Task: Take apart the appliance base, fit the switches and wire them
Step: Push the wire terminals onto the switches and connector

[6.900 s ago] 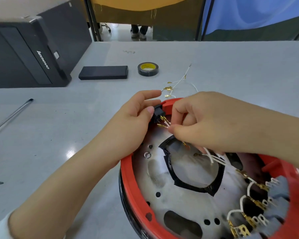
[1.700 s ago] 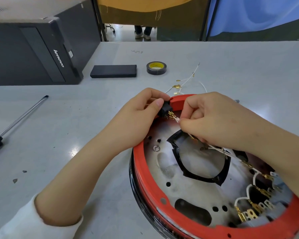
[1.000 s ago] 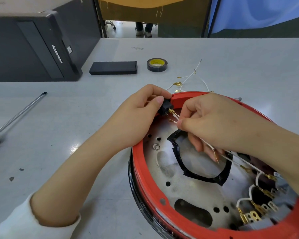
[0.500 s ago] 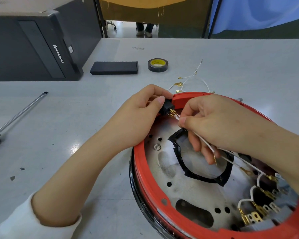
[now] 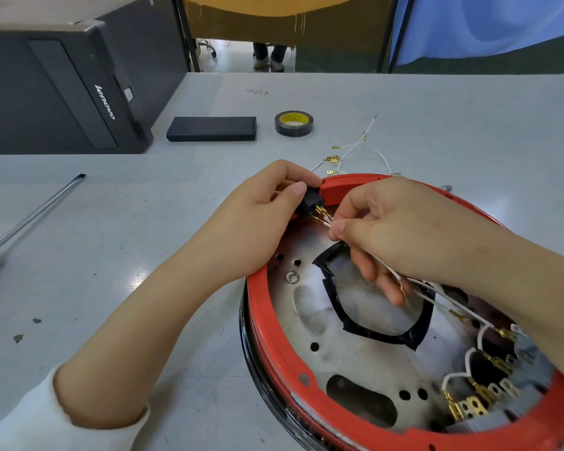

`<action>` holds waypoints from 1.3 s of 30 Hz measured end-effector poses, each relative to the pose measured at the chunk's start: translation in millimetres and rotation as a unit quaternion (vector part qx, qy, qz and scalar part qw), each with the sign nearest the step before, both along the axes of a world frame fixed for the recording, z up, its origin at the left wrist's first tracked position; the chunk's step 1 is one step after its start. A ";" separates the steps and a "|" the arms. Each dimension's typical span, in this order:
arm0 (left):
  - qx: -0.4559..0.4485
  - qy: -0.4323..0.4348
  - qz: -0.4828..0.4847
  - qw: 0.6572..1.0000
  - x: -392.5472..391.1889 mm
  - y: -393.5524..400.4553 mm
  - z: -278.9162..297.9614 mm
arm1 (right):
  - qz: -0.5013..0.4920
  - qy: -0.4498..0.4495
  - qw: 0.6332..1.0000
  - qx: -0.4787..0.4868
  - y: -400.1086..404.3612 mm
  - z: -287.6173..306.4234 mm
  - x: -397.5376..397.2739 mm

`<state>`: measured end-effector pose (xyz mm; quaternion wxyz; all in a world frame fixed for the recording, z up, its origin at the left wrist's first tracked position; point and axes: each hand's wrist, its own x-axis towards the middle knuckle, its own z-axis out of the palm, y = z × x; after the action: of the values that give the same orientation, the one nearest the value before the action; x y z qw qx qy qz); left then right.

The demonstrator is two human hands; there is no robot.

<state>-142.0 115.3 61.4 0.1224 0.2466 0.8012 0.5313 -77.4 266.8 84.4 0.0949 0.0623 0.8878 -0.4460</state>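
The round appliance base (image 5: 275, 346) with a red rim lies open side up at the lower right, its metal plate (image 5: 342, 359) showing a taped black opening. A small black switch (image 5: 311, 200) sits in the rim's far left edge, and my left hand (image 5: 258, 216) grips it between thumb and fingers. My right hand (image 5: 394, 232) pinches a white wire (image 5: 437, 292) and holds its brass terminal at the switch's brass tabs (image 5: 319, 213). Grey switches (image 5: 489, 398) with brass terminals and short white wires sit at the rim's lower right.
Loose white wires with brass terminals (image 5: 349, 151) lie just beyond the base. Farther back are a roll of black tape (image 5: 293, 123) and a flat black box (image 5: 211, 128). A black computer case (image 5: 62, 89) fills the back left. A screwdriver (image 5: 30, 216) lies at the left.
Both hands have stayed at the switch in the rim. My right hand's lower fingers have uncurled a little and the wire end sits closer to the brass tabs.
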 end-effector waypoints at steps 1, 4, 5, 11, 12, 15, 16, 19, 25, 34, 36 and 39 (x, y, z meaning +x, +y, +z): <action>-0.001 0.001 0.000 1.000 0.1 -0.1 0.3 | 0.000 -0.001 1.000 -0.001 0.1 0.5 0.0; -0.005 0.003 0.004 1.000 0.5 0.2 0.3 | -0.007 0.001 1.000 0.004 -2.7 -0.2 0.0; -0.004 0.004 0.007 1.000 0.7 0.4 0.1 | -0.009 0.007 1.000 0.017 -4.1 -1.0 0.1; -0.005 0.011 0.029 0.999 4.8 2.8 -0.7 | 0.005 0.123 0.969 0.213 -9.7 -7.5 0.7; -0.007 0.013 0.029 0.999 5.1 3.2 -0.7 | 0.006 0.131 0.965 0.229 -10.5 -8.4 0.4; -0.013 0.026 0.025 0.999 4.9 3.3 -0.6 | 0.009 0.144 0.962 0.232 -12.3 -10.2 -0.6; -0.016 0.030 0.026 0.999 4.8 3.4 -0.5 | 0.010 0.149 0.962 0.228 -12.5 -10.6 -0.3; -0.028 0.040 0.029 0.998 5.0 3.5 -0.1 | 0.011 0.172 0.959 0.224 -13.9 -10.6 1.5; -0.036 0.046 0.032 0.998 5.7 4.1 0.0 | 0.016 0.196 0.953 0.231 -18.8 -10.3 2.8; -0.049 0.054 0.032 0.997 5.2 4.8 0.7 | 0.015 0.213 0.945 0.250 -22.7 -11.8 2.1; -0.050 0.052 0.031 0.997 4.9 4.9 0.6 | 0.017 0.215 0.942 0.255 -23.9 -11.6 2.3; -0.049 0.054 0.030 0.997 4.6 5.1 0.7 | 0.022 0.216 0.941 0.258 -25.2 -12.1 3.0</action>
<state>-137.5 120.4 62.1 0.0746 0.2444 0.8387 0.4810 -74.4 241.6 72.3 -0.1085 -0.0325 0.9728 -0.2019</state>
